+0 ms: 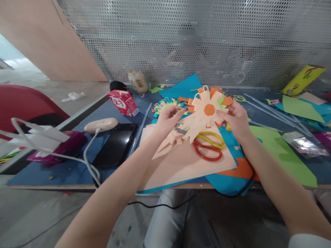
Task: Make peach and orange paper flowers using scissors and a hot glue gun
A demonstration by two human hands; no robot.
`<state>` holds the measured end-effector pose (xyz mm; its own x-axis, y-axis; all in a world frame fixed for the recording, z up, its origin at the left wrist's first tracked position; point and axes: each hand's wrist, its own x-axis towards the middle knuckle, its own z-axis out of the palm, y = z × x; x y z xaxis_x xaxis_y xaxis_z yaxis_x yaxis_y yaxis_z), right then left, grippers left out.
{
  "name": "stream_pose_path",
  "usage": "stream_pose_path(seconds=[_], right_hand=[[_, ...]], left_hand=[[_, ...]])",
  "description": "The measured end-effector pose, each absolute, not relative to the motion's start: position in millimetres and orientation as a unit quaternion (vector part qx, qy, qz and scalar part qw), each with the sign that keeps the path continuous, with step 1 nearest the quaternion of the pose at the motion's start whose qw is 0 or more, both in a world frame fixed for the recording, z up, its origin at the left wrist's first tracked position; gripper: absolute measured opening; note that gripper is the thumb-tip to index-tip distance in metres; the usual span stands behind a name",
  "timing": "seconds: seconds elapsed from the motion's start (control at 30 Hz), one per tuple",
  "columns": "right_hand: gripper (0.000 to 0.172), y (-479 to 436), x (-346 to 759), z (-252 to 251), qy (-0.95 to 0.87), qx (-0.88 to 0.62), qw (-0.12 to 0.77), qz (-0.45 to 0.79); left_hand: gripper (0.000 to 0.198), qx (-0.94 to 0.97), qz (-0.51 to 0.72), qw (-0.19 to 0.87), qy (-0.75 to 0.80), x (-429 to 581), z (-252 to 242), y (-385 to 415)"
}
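A peach paper flower (198, 109) with an orange round centre (209, 110) and orange outer petals stands over the paper pile. My right hand (236, 119) pinches its right edge, close to a small green leaf (220, 101). Just left of the petals, my left hand (169, 119) has thumb and fingers drawn together; whatever lies between them is hidden. Behind that hand a blue and green fringed paper flower (165, 104) is partly covered. Scissors (208, 158) with red and yellow handles lie on peach paper (178, 168), below the flower, near cut peach scraps (165, 144).
Left on the blue table lie a black phone (116, 144), a white cabled device (100, 125) and a red box (123, 102). Green paper (281, 155), clear sticks (269, 108) and a yellow box (302, 80) are at right. A perforated metal panel (155, 38) rises behind.
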<state>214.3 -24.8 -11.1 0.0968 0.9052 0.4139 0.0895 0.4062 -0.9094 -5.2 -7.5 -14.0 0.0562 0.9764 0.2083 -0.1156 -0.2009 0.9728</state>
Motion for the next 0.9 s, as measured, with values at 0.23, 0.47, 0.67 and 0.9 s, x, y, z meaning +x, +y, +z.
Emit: stream_pose_path(seconds=[0.23,0.47,0.67,0.9], right_hand=[[0.034,-31,210,-6,-0.596,-0.424,0.571,0.371],[0.037,-27,213,-9,-0.600,-0.431,0.576,0.351],[0.037,-23,215,-12,-0.608,-0.420,0.588,0.329],[0.037,-22,220,-11,-0.526,-0.425,0.531,0.511]], left_hand=[[0.030,0.626,0.522,0.413,0.406,-9,-24,-1],[0.032,0.633,0.480,0.435,0.425,-9,-23,-5],[0.032,0.585,0.468,0.513,0.420,-7,-20,-8],[0.011,0.400,0.565,0.632,0.347,-12,-10,-5]])
